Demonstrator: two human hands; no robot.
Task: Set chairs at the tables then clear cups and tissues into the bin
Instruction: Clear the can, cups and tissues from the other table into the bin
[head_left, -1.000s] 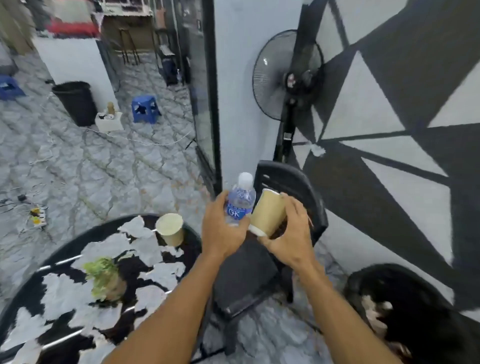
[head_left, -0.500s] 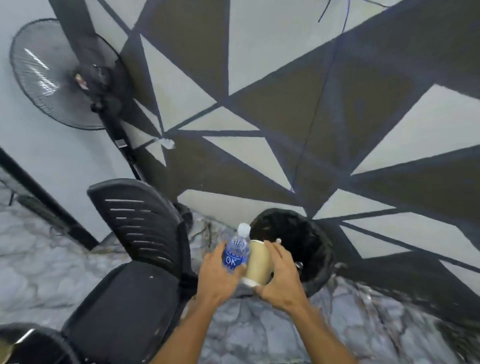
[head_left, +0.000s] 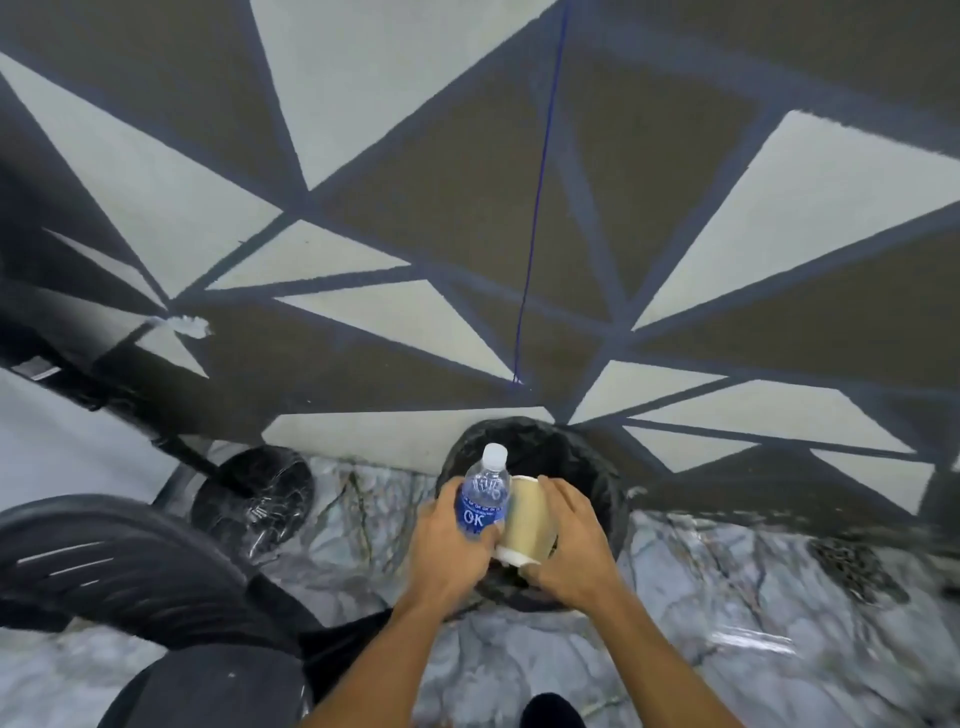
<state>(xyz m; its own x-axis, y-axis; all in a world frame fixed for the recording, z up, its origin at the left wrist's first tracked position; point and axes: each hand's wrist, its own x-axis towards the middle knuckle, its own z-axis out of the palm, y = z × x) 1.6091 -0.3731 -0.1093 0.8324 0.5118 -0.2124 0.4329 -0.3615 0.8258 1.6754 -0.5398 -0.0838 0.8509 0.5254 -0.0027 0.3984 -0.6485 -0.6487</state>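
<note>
Head view: left hand (head_left: 447, 540) grips water bottle (head_left: 484, 493), fingers wrapped round its blue label. Right hand (head_left: 563, 551) holds tan paper cup (head_left: 529, 519), tilted, fingers curled round its side. Both held touching, right above black-lined bin (head_left: 582, 457) by patterned wall. Black chair (head_left: 130, 566) at left.

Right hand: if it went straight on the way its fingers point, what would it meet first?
Likely the bin's far rim, then the wall: the right hand, gripping the paper cup, points forward across the open bin. The water bottle in the left hand sits close beside that line; depth is unclear.
</note>
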